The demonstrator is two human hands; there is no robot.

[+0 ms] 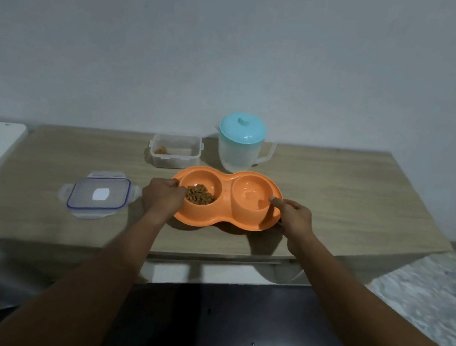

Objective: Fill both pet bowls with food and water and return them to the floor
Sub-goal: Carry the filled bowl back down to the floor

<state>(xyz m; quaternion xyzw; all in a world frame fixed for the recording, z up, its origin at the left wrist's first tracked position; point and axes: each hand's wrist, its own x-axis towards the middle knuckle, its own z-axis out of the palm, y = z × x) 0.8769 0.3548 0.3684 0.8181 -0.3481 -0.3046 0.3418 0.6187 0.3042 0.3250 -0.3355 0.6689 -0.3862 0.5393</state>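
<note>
Food is already in the orange plastic double pet bowl (224, 198), which sits on the light wooden table (348, 207). Brown dry bits (199, 194) fill the left cup. The right cup (251, 198) looks shiny, so I think water is in it, but I cannot be sure. The left hand (162, 196) is closed on the left edge of the bowl, and the right hand (294, 216) is closed on the right edge. So the filling looks done. What is left is lifting the bowl and putting it down on the floor (424, 288). Just behind the bowl stand the clear plastic food box (175, 151), almost empty, and the clear jug with a blue lid (241, 142). The box's clear lid with a blue rim (98, 195) lies flat left of the bowl.
</note>
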